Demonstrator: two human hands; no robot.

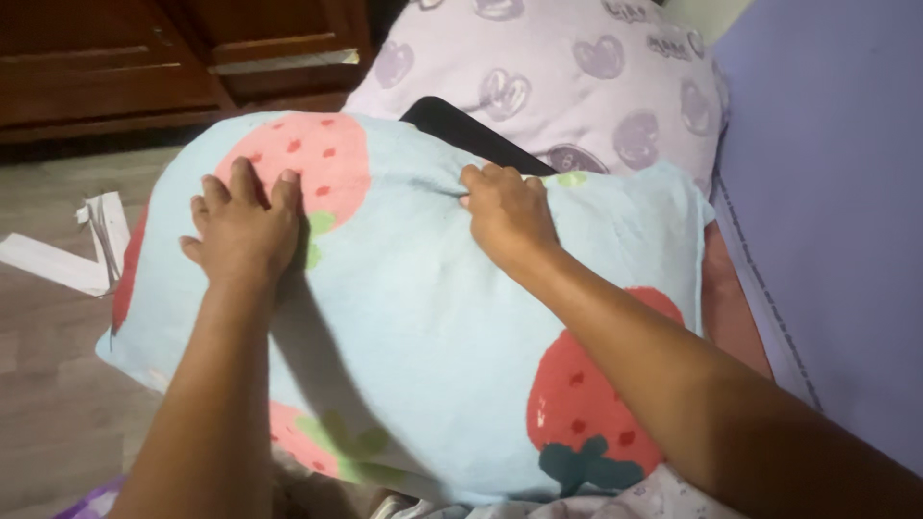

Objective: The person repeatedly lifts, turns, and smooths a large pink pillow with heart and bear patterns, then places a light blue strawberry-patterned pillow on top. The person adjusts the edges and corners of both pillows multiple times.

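A plump light-blue pillow [413, 317] printed with red and pink strawberries fills the middle of the view. My left hand [242, 229] lies flat on its upper left part, fingers spread over a pink strawberry. My right hand [507, 213] pinches the cover fabric at the pillow's top edge, fingers curled into the fold. Just behind that edge a flat black object [461, 130] pokes out, partly hidden by the pillow.
A lilac pillow [567, 67] with heart prints lies behind. A lavender sheet [827, 211] covers the right side. Dark wooden furniture [144, 58] stands at the back left, with white paper scraps [82, 252] on the wood-look floor [48, 384].
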